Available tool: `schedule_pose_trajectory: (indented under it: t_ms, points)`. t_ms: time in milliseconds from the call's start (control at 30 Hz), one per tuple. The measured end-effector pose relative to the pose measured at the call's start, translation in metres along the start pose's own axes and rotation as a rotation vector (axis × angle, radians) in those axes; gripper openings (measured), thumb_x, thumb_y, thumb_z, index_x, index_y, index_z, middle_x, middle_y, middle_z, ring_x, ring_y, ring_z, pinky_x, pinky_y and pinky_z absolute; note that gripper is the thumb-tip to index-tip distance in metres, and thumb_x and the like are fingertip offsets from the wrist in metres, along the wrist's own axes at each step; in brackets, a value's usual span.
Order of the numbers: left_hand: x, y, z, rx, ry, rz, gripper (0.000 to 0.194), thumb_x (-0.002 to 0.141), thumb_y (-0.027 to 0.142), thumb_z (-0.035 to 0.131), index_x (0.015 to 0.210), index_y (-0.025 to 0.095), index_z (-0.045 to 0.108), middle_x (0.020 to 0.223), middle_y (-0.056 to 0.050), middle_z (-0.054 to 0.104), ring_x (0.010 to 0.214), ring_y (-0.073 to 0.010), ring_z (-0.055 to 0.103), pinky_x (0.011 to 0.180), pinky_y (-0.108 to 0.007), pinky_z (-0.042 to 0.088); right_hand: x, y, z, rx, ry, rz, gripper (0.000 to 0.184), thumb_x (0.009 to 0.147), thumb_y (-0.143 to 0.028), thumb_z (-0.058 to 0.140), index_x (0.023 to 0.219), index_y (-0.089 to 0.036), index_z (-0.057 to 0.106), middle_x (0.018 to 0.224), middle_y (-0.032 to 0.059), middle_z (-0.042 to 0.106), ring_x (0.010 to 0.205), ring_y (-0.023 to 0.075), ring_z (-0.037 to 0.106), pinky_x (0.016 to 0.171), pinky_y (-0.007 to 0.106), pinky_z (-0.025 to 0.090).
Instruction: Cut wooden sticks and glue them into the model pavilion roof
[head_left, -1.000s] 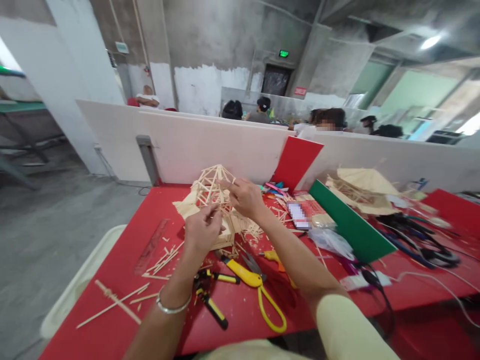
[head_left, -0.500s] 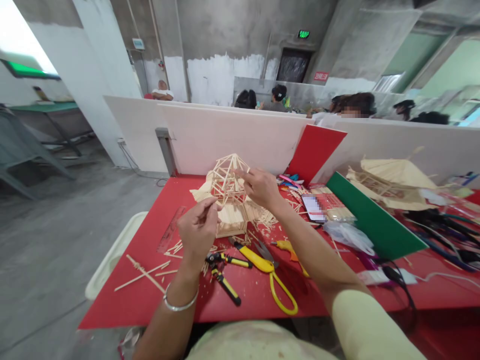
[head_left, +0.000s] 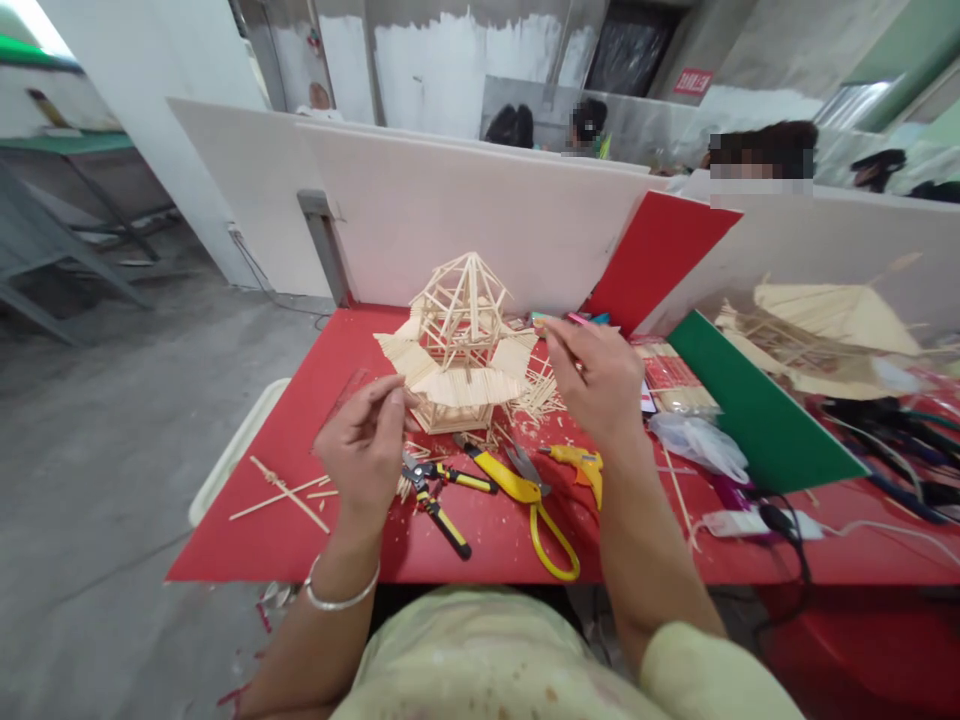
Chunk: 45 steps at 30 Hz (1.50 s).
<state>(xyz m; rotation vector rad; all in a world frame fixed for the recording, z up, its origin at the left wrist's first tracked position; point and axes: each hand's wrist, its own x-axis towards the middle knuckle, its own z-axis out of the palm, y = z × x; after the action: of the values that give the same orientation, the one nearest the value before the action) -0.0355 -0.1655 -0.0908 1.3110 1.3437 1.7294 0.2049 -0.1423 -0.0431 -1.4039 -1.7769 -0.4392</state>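
Observation:
A model pavilion (head_left: 465, 330) made of thin wooden sticks stands on the red table, its pointed top an open frame. Stick panels form a lower roof (head_left: 469, 386) around it. My left hand (head_left: 365, 450) is closed in a pinch at the front-left edge of that roof; whatever its fingertips hold is too small to name. To the right of the model, my right hand (head_left: 600, 380) is raised with thumb and forefinger pinched, apart from the frame. I cannot make out what, if anything, lies between those fingers.
Yellow-handled scissors (head_left: 525, 490), black-and-yellow pliers (head_left: 442, 500) and a yellow glue gun (head_left: 577, 468) lie in front. Loose sticks (head_left: 281, 490) are at left. A green board (head_left: 765, 420) divides off a second stick model (head_left: 832, 335). White partitions (head_left: 465, 220) stand behind; people sit beyond.
My right hand has moved away from the pavilion's top frame, out to the right. My left hand has shifted slightly left. The camera view has tilted downward.

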Motion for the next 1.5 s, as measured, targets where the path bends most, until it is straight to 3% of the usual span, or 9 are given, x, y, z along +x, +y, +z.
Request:
schedule_pose_trajectory:
  t_ms: [100, 200, 367, 633, 833, 967, 1133, 1500]
  points:
    - [-0.018, -0.023, 0.016, -0.068, -0.018, -0.002, 0.029, 0.087, 0.032, 0.059, 0.111, 0.02, 0.068, 0.081, -0.003, 0.071, 0.056, -0.0112, 0.061, 0.058, -0.026, 0.054, -0.033, -0.025, -0.006, 0.183, 0.107, 0.086, 0.028, 0.096, -0.032, 0.046, 0.111, -0.028, 0.07, 0.091, 0.0053, 0.071, 0.084, 0.0198, 0.065, 0.074, 0.034, 0.05]
    - [-0.035, -0.041, 0.038, -0.092, 0.014, 0.001, 0.027, 0.09, 0.035, 0.055, 0.109, 0.02, 0.067, 0.077, -0.002, 0.068, 0.057, -0.0117, 0.061, 0.057, -0.025, 0.053, -0.057, -0.045, 0.008, 0.312, 0.12, 0.126, 0.023, 0.095, -0.029, 0.05, 0.104, -0.025, 0.072, 0.087, 0.0046, 0.073, 0.078, 0.0181, 0.067, 0.071, 0.032, 0.052]
    - [-0.046, -0.059, 0.057, -0.063, 0.044, 0.047, 0.025, 0.092, 0.035, 0.053, 0.108, 0.02, 0.066, 0.079, -0.003, 0.067, 0.058, -0.012, 0.06, 0.061, -0.027, 0.054, -0.079, -0.046, 0.037, 0.36, 0.055, 0.125, 0.024, 0.094, -0.022, 0.051, 0.109, -0.022, 0.07, 0.094, 0.0058, 0.074, 0.085, 0.0194, 0.067, 0.078, 0.034, 0.052]
    - [-0.049, -0.077, 0.061, -0.013, 0.056, 0.091, 0.022, 0.093, 0.029, 0.053, 0.109, 0.02, 0.066, 0.079, -0.002, 0.066, 0.061, -0.0132, 0.062, 0.062, -0.027, 0.054, -0.094, -0.033, 0.049, 0.378, -0.005, 0.126, 0.024, 0.093, -0.02, 0.053, 0.111, -0.021, 0.069, 0.09, 0.0056, 0.073, 0.081, 0.0189, 0.066, 0.077, 0.033, 0.051]
    - [-0.049, -0.087, 0.061, -0.038, 0.081, 0.231, 0.021, 0.091, 0.025, 0.057, 0.107, 0.02, 0.069, 0.078, -0.002, 0.069, 0.062, -0.0125, 0.064, 0.063, -0.027, 0.055, -0.085, -0.044, 0.048, 0.372, 0.001, 0.09, 0.022, 0.094, -0.02, 0.052, 0.106, -0.02, 0.07, 0.088, 0.0058, 0.075, 0.078, 0.0176, 0.067, 0.074, 0.03, 0.052]
    - [-0.05, -0.094, 0.062, -0.011, 0.111, 0.291, 0.021, 0.089, 0.023, 0.06, 0.106, 0.018, 0.071, 0.077, -0.002, 0.071, 0.062, -0.0123, 0.065, 0.062, -0.026, 0.055, -0.087, -0.053, 0.052, 0.373, -0.037, 0.055, 0.022, 0.094, -0.02, 0.051, 0.106, -0.02, 0.07, 0.092, 0.0058, 0.076, 0.085, 0.0177, 0.068, 0.081, 0.031, 0.052]
    - [-0.053, -0.099, 0.064, 0.058, 0.053, 0.31, 0.019, 0.088, 0.022, 0.06, 0.101, 0.018, 0.073, 0.093, -0.006, 0.075, 0.085, -0.0186, 0.071, 0.082, -0.034, 0.056, -0.098, -0.056, 0.062, 0.348, -0.145, 0.06, 0.022, 0.094, -0.02, 0.051, 0.107, -0.018, 0.068, 0.103, 0.0064, 0.075, 0.094, 0.0179, 0.067, 0.088, 0.031, 0.05]
    - [-0.057, -0.098, 0.068, 0.031, -0.07, 0.285, 0.019, 0.088, 0.02, 0.059, 0.1, 0.018, 0.073, 0.093, -0.006, 0.075, 0.085, -0.018, 0.07, 0.082, -0.033, 0.055, -0.106, -0.049, 0.058, 0.135, -0.315, 0.098, 0.028, 0.098, -0.027, 0.043, 0.104, -0.02, 0.069, 0.095, 0.0056, 0.073, 0.089, 0.0181, 0.063, 0.083, 0.029, 0.043]
